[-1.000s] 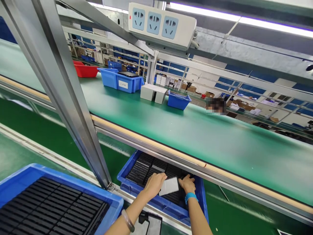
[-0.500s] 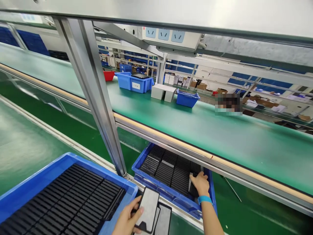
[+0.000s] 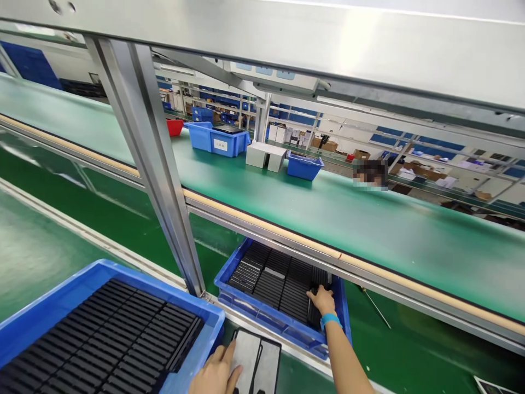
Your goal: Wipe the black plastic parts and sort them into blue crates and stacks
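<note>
Head: our spread left hand (image 3: pixel 213 376) is touching flat grey-black panel (image 3: pixel 245 353) (likely rigid: grip edges); right hand (image 3: pixel 322 300), grip unclear, is working inside blue plastic crate's (image 3: pixel 270 318) right edge.

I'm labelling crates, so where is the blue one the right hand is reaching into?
In the head view, that blue crate is at lower middle, partly hidden by the near edge of the green belt, right of the metal post.
</note>
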